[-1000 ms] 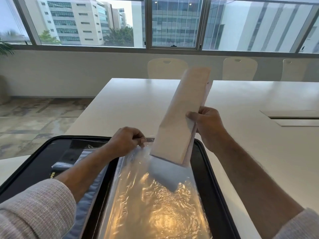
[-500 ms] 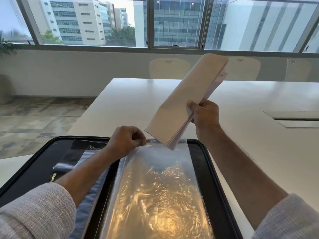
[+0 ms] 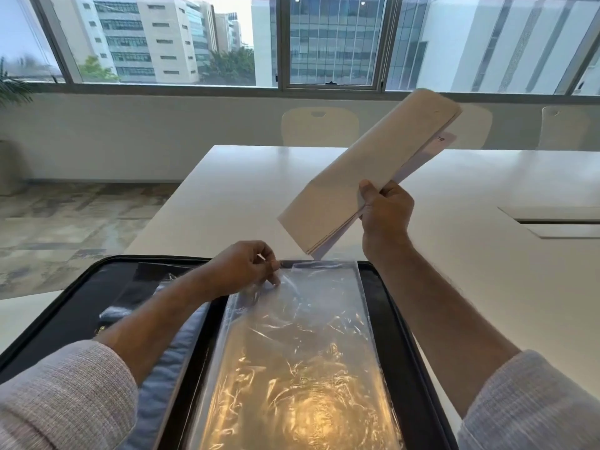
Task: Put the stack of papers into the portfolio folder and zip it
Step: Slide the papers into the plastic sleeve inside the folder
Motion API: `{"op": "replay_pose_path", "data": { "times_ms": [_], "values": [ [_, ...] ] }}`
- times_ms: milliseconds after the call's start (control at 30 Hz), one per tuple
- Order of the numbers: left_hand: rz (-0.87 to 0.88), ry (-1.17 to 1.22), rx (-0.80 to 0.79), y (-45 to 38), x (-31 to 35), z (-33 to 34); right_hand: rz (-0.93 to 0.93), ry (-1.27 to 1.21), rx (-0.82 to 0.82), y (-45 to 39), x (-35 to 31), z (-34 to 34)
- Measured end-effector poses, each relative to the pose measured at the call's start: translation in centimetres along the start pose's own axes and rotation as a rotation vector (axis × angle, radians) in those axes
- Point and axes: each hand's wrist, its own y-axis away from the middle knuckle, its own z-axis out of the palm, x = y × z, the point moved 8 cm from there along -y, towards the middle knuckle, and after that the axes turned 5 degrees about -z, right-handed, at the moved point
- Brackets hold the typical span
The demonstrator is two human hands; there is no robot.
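A black portfolio folder (image 3: 393, 323) lies open on the white table in front of me. A clear plastic sleeve (image 3: 302, 345) lies across its right half and glares with reflected light. My left hand (image 3: 243, 264) pinches the sleeve's top left corner. My right hand (image 3: 384, 211) grips a stack of white papers (image 3: 367, 170) by its right edge. The stack hangs tilted in the air, its lower corner just above the sleeve's top edge and clear of it.
The white table (image 3: 246, 196) stretches away toward a row of pale chairs (image 3: 319, 125) under the windows. A recessed cable hatch (image 3: 552, 220) sits in the tabletop at right. The folder's left half (image 3: 107, 287) holds dark pockets. Floor lies to the left.
The papers have been lifted out of the sleeve's mouth and swung up to the right. My left hand has shifted its pinch on the sleeve's corner.
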Motion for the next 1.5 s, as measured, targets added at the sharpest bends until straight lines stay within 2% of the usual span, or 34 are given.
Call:
{"op": "replay_pose_path", "data": {
  "times_ms": [167,333,467,600,767,833,1033,1233,1500],
  "values": [
    [-0.048,-0.104,-0.126,-0.3,0.1,0.1,0.022,-0.033,0.029,0.1,1.4,1.0],
    [-0.019,-0.016,-0.110,-0.1,-0.1,-0.1,0.038,0.025,-0.034,0.8,3.1,2.1],
    [0.005,0.006,-0.018,0.1,-0.4,-0.3,0.121,0.058,-0.170,1.4,4.6,3.0],
    [0.016,0.020,0.088,0.2,-0.6,-0.7,0.155,0.039,-0.221,1.2,4.6,3.1],
    [0.031,-0.208,0.349,0.4,0.0,-2.4,0.152,0.092,-0.295,0.6,4.2,2.9],
    [0.031,-0.187,0.385,0.4,0.2,-2.7,0.159,0.140,-0.351,0.5,4.1,2.8],
    [0.007,0.076,0.243,0.0,-0.1,-1.6,0.226,0.198,-0.537,1.5,4.0,3.2],
    [0.022,0.090,0.264,-0.2,0.1,-1.5,0.208,0.310,-0.627,2.8,4.0,3.1],
    [-0.018,0.062,0.310,-0.3,0.2,-1.5,0.221,0.389,-0.640,3.3,5.2,1.8]
  ]
}}
